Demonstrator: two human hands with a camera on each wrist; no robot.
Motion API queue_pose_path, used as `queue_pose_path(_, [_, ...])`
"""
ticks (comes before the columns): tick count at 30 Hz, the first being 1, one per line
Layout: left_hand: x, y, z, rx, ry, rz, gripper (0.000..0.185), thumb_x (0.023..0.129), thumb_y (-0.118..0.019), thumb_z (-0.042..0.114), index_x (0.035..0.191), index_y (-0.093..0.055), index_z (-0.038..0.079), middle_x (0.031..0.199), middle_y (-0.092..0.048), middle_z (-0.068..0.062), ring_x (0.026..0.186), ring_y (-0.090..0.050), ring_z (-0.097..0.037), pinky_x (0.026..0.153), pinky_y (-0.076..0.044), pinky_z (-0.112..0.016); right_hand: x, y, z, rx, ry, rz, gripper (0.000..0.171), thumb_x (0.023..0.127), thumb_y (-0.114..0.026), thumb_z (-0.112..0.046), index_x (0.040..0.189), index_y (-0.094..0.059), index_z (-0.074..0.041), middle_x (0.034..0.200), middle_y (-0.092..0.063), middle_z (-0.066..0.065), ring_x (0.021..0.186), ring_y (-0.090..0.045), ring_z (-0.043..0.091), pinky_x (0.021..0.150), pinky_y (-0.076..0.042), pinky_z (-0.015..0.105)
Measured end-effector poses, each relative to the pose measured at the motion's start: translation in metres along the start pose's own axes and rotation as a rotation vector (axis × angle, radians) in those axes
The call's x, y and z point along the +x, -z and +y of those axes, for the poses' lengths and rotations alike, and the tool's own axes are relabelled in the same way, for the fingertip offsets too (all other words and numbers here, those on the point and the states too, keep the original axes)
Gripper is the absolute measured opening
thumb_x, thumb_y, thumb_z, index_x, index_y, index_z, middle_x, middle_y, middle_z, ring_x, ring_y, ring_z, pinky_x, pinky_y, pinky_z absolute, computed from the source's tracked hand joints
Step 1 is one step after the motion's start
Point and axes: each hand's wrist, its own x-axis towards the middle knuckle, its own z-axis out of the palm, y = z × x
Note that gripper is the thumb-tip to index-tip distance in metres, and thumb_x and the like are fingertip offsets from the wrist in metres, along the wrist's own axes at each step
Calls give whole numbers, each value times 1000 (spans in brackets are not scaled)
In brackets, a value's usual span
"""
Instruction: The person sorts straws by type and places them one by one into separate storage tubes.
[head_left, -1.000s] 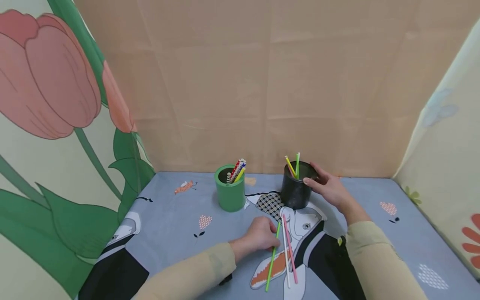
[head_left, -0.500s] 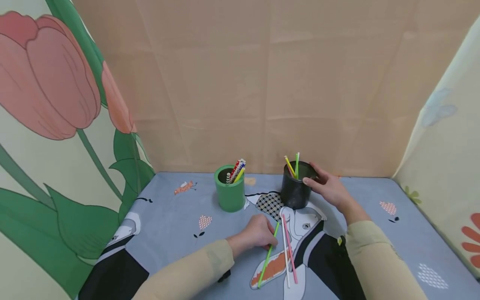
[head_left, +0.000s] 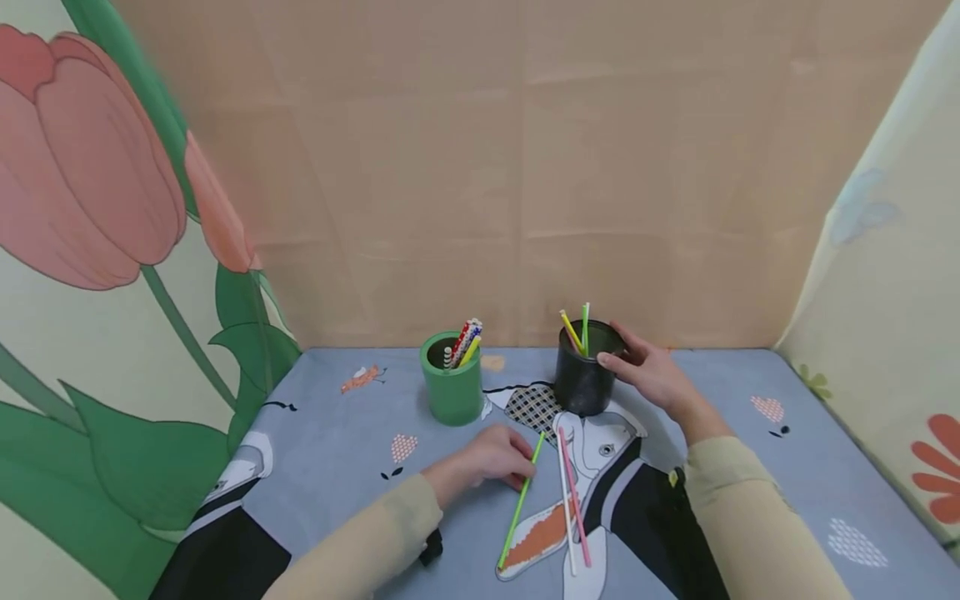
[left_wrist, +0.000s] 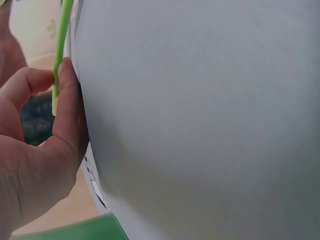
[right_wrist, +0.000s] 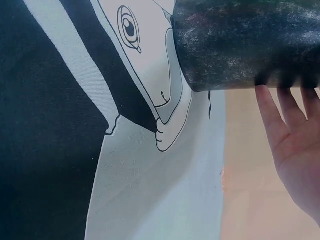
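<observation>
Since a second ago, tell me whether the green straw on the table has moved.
Yes. The green straw in the left hand has swung its near end leftward, away from the pink straw.

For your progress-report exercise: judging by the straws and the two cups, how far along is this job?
Done: two straws stand in the black cup, patterned ones in the green cup. In hand: the left hand pinches the green straw on the cloth; the right hand holds the black cup. Left: the white straw and pink straw lie loose.
</observation>
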Motion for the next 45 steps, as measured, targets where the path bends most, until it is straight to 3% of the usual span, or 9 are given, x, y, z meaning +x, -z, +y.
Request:
queue_pose_path(12, [0,9,0,-20,26,-28,19,85,-80,-4,102,-74,2,92,-72,-13,75,-74,-23,69,-67,-33,3,-1,-1,-6,-2,14,94,102,-68,-58,173,-15,-27,165,-37,30,147,-44,50,116,-43,67])
queue_pose_path(22, [1,13,-3,-32,5,-53,21,86,-80,-1,106,-74,3,94,-73,-12,77,-75,-23,71,-67,-33,4,-1,-1,0,4,11,93,102,-68,-58,173,-15,-27,167,-36,29,148,-43,50,116,-43,67])
queue_pose_path(26, [1,18,-1,-64,-9,-31,24,86,-80,0,109,-73,3,95,-73,-13,78,-75,-23,73,-67,-34,5,-2,-1,0,4,12,93,102,-67,-58,173,-16,-27,167,-36,29,148,-43,50,116,-42,67])
queue_pose_path(33, [8,30,10,-153,-119,57,27,86,-77,-4,112,-71,-2,93,-74,-12,75,-73,-20,70,-67,-34,5,-2,0,4,8,18,93,102,-68,-57,173,-16,-27,167,-36,29,148,-44,49,116,-43,66])
queue_pose_path(45, [11,38,40,-322,-328,226,28,90,-70,-6,118,-65,-7,100,-67,-12,84,-69,-20,81,-68,-40,1,-1,0,14,-6,17,94,101,-67,-59,173,-16,-26,167,-36,30,147,-44,49,116,-43,66])
